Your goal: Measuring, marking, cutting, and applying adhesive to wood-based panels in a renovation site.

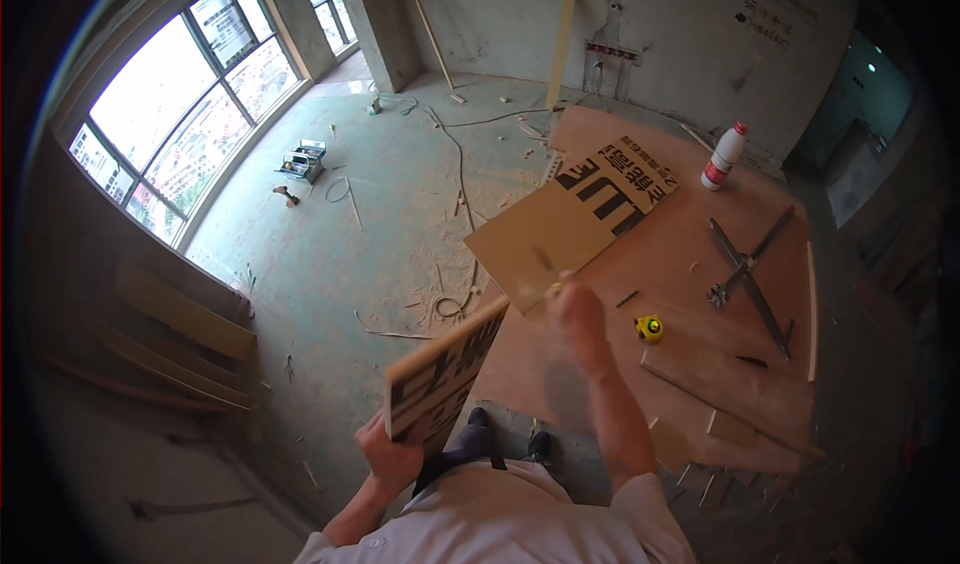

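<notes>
My left hand [392,456] is closed round the lower edge of a wooden board [440,369] with large black print, which stands on edge to the left of the worktable. Over the table my right hand [582,322] is closed and smeared by motion. A small pale thing shows at its fingertips, too blurred to name. Beneath and beyond that hand lies a flat tan board [530,239] with black print at its far end. To the right of the hand are a yellow tape measure [649,328] and a thin dark stick [628,299].
The reddish plywood tabletop [720,384] bears crossed dark metal bars [745,264], a white bottle [725,157] with a red cap, and wood strips [700,389]. Sawdust, scraps and a cable [460,169] lie on the floor. A toolbox [303,161] stands near the windows; planks [185,319] lean at left.
</notes>
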### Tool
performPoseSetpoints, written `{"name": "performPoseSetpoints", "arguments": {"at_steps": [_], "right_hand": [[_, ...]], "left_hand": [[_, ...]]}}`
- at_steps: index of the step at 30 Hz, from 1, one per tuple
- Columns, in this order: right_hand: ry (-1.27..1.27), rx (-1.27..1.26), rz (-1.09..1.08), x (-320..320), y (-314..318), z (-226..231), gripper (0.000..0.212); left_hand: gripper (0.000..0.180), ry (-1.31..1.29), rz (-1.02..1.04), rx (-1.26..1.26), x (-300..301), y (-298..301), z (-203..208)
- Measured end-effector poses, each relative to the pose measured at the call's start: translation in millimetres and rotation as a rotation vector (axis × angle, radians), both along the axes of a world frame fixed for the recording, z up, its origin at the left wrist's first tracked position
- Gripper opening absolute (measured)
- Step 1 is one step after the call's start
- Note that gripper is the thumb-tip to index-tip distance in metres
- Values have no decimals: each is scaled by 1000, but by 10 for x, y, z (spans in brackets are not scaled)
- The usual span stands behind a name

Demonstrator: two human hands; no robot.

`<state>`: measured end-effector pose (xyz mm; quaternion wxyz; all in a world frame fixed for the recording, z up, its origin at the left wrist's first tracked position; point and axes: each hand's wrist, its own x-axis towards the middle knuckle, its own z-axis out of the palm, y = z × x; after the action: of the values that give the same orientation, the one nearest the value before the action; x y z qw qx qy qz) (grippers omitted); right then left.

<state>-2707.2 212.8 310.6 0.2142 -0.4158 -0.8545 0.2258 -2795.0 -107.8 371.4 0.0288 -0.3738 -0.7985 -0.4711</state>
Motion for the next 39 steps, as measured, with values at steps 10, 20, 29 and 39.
{"name": "performPoseSetpoints", "arguments": {"at_steps": [10, 20, 29, 39], "right_hand": [[586, -1251, 106, -1834, 2, -1314, 17], [940, -1371, 236, -4268, -839, -199, 31], [803, -1332, -269, -4205, -16, -878, 25], [831, -2057, -436, -5666, 619, -1626, 42]], "left_hand": [[19, -161, 135, -9, -2324, -266, -263], [18, -94, -4, -39, -4415, -165, -269], [36, -393, 445, 340, -6251, 194, -251], [40, -761, 136, 1065, -7625, 1408, -852]]}}
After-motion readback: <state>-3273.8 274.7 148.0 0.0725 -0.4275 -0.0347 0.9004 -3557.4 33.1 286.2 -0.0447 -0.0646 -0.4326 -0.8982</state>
